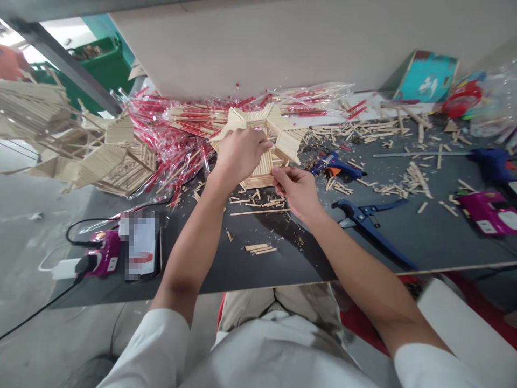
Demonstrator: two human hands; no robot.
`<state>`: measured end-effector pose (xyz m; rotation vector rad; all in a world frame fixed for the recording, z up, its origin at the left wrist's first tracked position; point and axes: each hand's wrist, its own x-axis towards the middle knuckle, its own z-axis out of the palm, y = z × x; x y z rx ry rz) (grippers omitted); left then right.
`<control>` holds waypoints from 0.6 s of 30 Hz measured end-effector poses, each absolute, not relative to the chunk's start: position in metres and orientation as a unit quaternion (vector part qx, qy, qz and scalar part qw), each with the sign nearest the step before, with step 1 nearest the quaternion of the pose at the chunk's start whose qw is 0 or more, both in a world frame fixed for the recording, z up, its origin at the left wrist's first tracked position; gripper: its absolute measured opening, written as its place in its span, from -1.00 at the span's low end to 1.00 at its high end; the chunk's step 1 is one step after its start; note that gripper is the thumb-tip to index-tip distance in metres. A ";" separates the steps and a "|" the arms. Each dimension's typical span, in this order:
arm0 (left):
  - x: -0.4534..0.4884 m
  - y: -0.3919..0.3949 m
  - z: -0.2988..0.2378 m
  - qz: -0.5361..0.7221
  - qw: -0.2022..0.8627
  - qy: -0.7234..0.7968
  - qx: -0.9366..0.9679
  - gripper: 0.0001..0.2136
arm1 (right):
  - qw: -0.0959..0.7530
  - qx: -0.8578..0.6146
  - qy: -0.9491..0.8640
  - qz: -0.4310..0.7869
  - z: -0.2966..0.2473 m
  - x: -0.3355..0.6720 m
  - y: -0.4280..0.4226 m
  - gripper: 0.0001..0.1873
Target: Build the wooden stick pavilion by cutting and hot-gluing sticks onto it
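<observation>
A small house-like model built of thin wooden sticks (288, 141) stands on the dark table in front of me. My left hand (241, 156) rests over its left and upper side with the fingers curled onto it. At the model's lower right edge, my right hand (298, 189) pinches with thumb and forefinger; whatever lies between those fingertips is too small to make out. Just below the hands lie a long thin stick (260, 212) and a few short cut sticks (260, 249).
Red-tipped sticks in plastic (161, 124) pile up behind and left, beside larger stick models (100, 161). To the right lie blue cutters (369, 226), a blue glue gun (337, 164) and stick scraps (414, 180). A phone (143, 245) and purple power socket (105, 253) sit left.
</observation>
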<state>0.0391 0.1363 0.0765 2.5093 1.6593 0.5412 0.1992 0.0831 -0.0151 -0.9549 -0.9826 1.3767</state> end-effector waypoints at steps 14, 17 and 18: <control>0.041 0.135 0.076 0.172 0.026 0.546 0.819 -0.64 | 0.551 -0.414 -0.411 0.597 -0.014 0.204 0.089 -0.56; 0.041 0.134 0.076 0.177 0.024 0.544 0.820 -0.62 | 0.541 -0.419 -0.404 0.607 -0.011 0.205 0.090 -0.56; 0.041 0.134 0.076 0.175 0.028 0.545 0.819 -0.62 | 0.537 -0.420 -0.402 0.611 -0.010 0.206 0.091 -0.55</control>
